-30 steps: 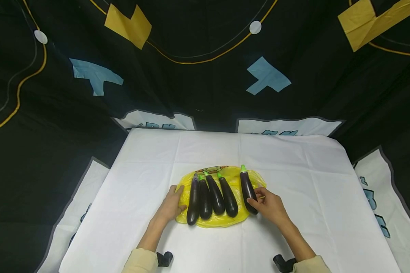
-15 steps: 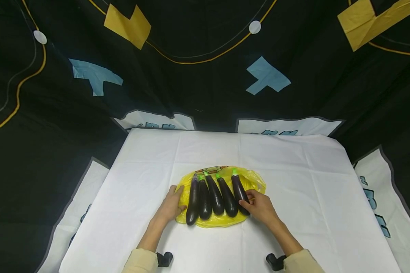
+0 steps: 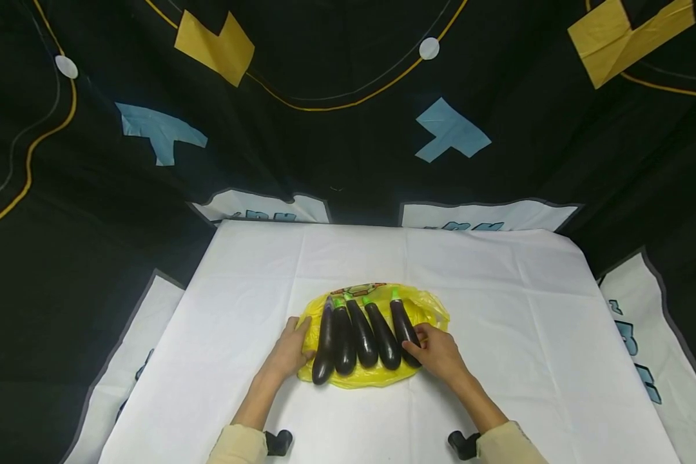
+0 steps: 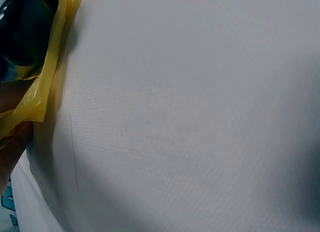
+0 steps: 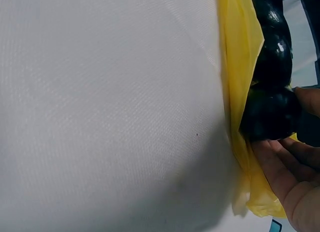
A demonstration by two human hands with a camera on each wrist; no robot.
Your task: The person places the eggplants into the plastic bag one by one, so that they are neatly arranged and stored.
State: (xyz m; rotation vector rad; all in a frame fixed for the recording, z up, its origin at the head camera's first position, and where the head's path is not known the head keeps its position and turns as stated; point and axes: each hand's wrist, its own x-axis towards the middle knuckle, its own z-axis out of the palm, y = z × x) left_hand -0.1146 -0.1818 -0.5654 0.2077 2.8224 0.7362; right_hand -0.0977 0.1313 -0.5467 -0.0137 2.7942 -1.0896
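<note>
Several dark purple eggplants (image 3: 363, 336) with green stem ends lie side by side on a yellow plastic bag (image 3: 374, 377). My right hand (image 3: 439, 353) grips the rightmost eggplant (image 3: 403, 328) near its thick lower end. In the right wrist view, thumb and fingers (image 5: 280, 172) close around that eggplant (image 5: 272, 114) from both sides. On the other side, my left hand (image 3: 287, 351) pinches the bag's left edge. The left wrist view has the yellow plastic (image 4: 42, 94) between thumb and fingers, with an eggplant (image 4: 25, 31) just beyond.
A white cloth covers the table (image 3: 487, 277). Black fittings (image 3: 278, 443) sit at both wrists, below beige sleeves (image 3: 239, 444). Behind the table hangs a black curtain (image 3: 336, 161) with yellow and blue shapes.
My right hand has brought the rightmost eggplant leftward, up close to the row. The other eggplants have shifted slightly left. My left hand stays at the bag's edge.
</note>
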